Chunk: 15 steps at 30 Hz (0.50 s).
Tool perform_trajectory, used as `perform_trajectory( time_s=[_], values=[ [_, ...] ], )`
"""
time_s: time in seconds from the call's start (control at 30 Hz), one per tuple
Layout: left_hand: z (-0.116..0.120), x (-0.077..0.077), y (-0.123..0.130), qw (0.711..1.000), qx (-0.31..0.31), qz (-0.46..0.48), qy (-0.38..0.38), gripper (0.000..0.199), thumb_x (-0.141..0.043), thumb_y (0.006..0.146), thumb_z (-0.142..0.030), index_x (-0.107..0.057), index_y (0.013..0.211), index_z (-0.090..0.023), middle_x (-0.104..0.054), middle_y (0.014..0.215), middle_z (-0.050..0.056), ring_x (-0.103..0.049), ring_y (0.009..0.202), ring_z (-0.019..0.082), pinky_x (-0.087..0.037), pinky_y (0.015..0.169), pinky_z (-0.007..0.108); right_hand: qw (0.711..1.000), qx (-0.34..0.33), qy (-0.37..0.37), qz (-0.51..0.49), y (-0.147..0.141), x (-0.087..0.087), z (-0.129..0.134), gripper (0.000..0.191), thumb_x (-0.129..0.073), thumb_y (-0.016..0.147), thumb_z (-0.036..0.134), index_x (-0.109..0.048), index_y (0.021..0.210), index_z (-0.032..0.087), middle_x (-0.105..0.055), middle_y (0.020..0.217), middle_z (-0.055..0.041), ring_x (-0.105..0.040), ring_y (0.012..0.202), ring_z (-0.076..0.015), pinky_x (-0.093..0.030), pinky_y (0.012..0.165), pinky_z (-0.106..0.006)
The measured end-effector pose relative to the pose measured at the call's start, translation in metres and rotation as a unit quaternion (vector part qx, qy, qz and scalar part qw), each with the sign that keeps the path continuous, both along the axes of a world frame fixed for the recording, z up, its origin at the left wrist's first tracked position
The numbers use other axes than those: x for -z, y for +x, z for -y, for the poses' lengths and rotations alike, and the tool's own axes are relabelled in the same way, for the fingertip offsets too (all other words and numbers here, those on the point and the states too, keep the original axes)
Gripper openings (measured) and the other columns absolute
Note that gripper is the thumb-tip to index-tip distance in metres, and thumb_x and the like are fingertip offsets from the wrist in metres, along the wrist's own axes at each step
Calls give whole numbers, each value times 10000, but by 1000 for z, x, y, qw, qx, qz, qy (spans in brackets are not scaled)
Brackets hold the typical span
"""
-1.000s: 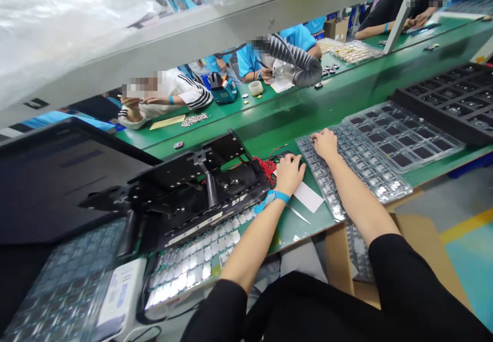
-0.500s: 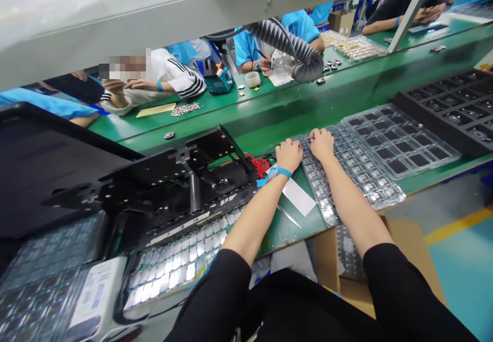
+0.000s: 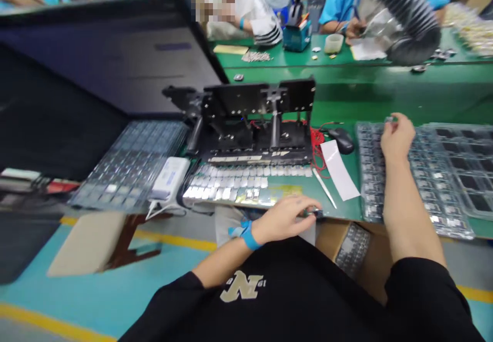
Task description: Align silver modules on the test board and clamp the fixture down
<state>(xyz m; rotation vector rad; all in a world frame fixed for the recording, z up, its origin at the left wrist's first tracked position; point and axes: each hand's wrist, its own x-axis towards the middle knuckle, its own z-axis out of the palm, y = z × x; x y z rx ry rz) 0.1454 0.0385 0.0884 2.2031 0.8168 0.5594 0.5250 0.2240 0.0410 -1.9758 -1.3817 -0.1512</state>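
My left hand (image 3: 287, 219), a blue strap at its wrist, is in front of the bench edge. Its thumb and fingers pinch a small dark part (image 3: 317, 212) whose kind I cannot make out. My right hand (image 3: 399, 137) is over the far end of a clear plastic tray (image 3: 372, 190) with many small compartments. A small greyish piece (image 3: 390, 119) shows at its pinched fingertips. Rows of small silvery parts (image 3: 227, 180) lie on the bench left of centre. Between them and the tray are tweezers (image 3: 325, 188) and a white paper strip (image 3: 341, 170).
A black metal fixture (image 3: 250, 100) stands behind the silvery parts, beside a large monitor (image 3: 154, 59). Near the tray lie a black mouse (image 3: 342, 140) and red wires (image 3: 318, 144). Below the bench edge is a cardboard box (image 3: 331, 234). A co-worker in white (image 3: 254, 11) sits opposite.
My left hand has left the tray and come back toward my body with a small dark part. My right hand stays at the tray's far end. My view has swung left.
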Motion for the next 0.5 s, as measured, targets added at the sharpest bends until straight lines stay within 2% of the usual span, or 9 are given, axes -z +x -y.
perform_trajectory(
  time_s=[0.07, 0.13, 0.2, 0.27, 0.3, 0.4, 0.5],
  values=[
    [10, 14, -33, 998, -67, -14, 6, 185, -551, 958, -277, -624, 1109, -199, -697, 931, 23, -632, 853, 159, -494, 818, 302, 999, -15, 47, 13, -10, -25, 8, 415, -588, 867, 174, -600, 1259, 38, -658, 996, -172, -585, 858, -199, -443, 805, -350],
    [9, 28, -59, 991, -119, -44, 29, 173, -516, 974, -279, -630, 1078, -200, -695, 983, 39, -610, 914, 181, -483, 847, 333, 982, -76, 170, 20, -36, -58, 31, 409, -608, 895, 244, -615, 1264, 67, -666, 995, -153, -612, 800, -173, -466, 732, -314],
    [4, 39, -80, 983, -149, -87, 56, 206, -466, 996, -271, -638, 1089, -206, -686, 1037, 53, -584, 972, 202, -466, 879, 364, 957, -153, 244, 34, -79, -84, 68, 430, -647, 897, 323, -633, 1280, 127, -671, 962, -111, -644, 807, -175, -491, 748, -319],
    [-4, 46, -96, 974, -162, -131, 86, 248, -432, 1010, -263, -651, 1117, -210, -672, 1051, 62, -560, 990, 217, -446, 880, 377, 944, -209, 253, 21, -130, -90, 110, 430, -730, 848, 332, -670, 1249, 187, -680, 946, -82, -652, 802, -176, -504, 757, -328],
    [-8, 48, -101, 970, -162, -150, 100, 264, -425, 1014, -262, -657, 1130, -211, -663, 1042, 65, -549, 988, 221, -436, 872, 377, 936, -254, 242, 6, -156, -84, 130, 404, -739, 846, 320, -676, 1229, 210, -684, 919, -65, -647, 778, -169, -514, 757, -328],
    [-16, 50, -110, 963, -142, -189, 133, 276, -437, 1013, -265, -675, 1149, -232, -626, 1039, 70, -515, 982, 224, -413, 864, 372, 923, -378, 57, -32, -225, -39, 172, 344, -639, 931, 316, -622, 1265, 235, -691, 920, -42, -646, 822, -177, -526, 780, -338],
    [-19, 52, -111, 958, -127, -204, 153, 280, -471, 989, -233, -678, 1174, -267, -581, 1131, 83, -489, 1029, 238, -409, 895, 387, 915, -395, -42, -68, -269, 10, 189, 282, -587, 968, 342, -624, 1219, 218, -684, 907, -42, -632, 858, -190, -503, 802, -355]
  ],
)
